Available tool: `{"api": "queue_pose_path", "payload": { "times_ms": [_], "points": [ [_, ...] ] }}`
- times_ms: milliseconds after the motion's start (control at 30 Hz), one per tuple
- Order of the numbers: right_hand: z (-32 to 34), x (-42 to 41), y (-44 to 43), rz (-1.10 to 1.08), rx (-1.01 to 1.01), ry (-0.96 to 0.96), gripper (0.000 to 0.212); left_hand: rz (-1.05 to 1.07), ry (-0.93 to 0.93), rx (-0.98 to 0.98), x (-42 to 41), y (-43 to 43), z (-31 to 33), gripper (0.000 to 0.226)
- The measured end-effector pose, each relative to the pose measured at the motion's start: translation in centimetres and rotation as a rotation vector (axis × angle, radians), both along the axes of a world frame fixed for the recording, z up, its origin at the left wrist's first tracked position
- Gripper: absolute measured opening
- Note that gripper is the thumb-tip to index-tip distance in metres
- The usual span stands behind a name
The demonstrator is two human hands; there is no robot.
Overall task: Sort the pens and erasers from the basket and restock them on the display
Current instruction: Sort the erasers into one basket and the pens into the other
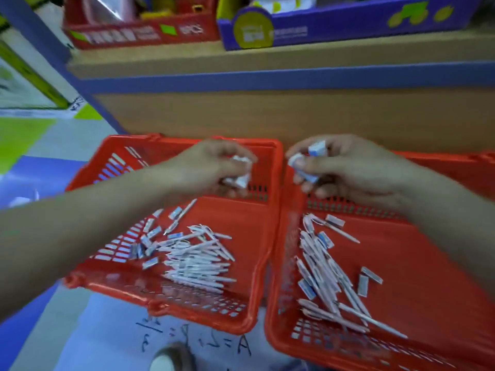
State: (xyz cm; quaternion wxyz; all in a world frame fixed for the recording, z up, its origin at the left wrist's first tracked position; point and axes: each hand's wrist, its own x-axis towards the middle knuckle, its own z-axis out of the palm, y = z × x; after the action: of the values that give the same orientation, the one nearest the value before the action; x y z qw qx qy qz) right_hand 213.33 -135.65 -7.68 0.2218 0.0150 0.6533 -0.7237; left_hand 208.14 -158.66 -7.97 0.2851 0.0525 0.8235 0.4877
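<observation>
Head view is showing the far wooden display shelf (pixel 267 58), restocking seemingly not begun. Over the red slotted plastic left basket (pixel 249 226) and right basket (pixel 417 253), the left hand (pixel 211 164) and right hand (pixel 351 167) are hovering. Slim white pens (pixel 195 263) are lying mixed in both with small blue-and-white erasers (pixel 154 232), several clamped in each hand's curled fingers; sorting is looking early.

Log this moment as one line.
left hand grips erasers | right hand grips erasers | pens loose in both baskets

Glossy red plastic baskets (pixel 265 236)
</observation>
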Motion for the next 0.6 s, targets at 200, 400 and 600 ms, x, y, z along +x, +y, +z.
{"api": "queue_pose_path", "payload": {
  "times_ms": [200,400,600],
  "points": [
    [-3.1,-3.9,-11.2,0.074,0.154,-0.165,0.029,0.213,-0.026,-0.102,-0.3,-8.8,-6.1,0.013],
    [-6.7,-6.3,-15.9,0.008,0.457,-0.046,0.054,0.310,-0.015,-0.220,-2.2,-14.2,-10.6,0.053],
    [-2.6,-4.4,-12.2,-0.071,0.471,0.069,0.031,0.079,0.197,-0.267,-4.1,-12.6,-8.7,0.042]
  ]
}}
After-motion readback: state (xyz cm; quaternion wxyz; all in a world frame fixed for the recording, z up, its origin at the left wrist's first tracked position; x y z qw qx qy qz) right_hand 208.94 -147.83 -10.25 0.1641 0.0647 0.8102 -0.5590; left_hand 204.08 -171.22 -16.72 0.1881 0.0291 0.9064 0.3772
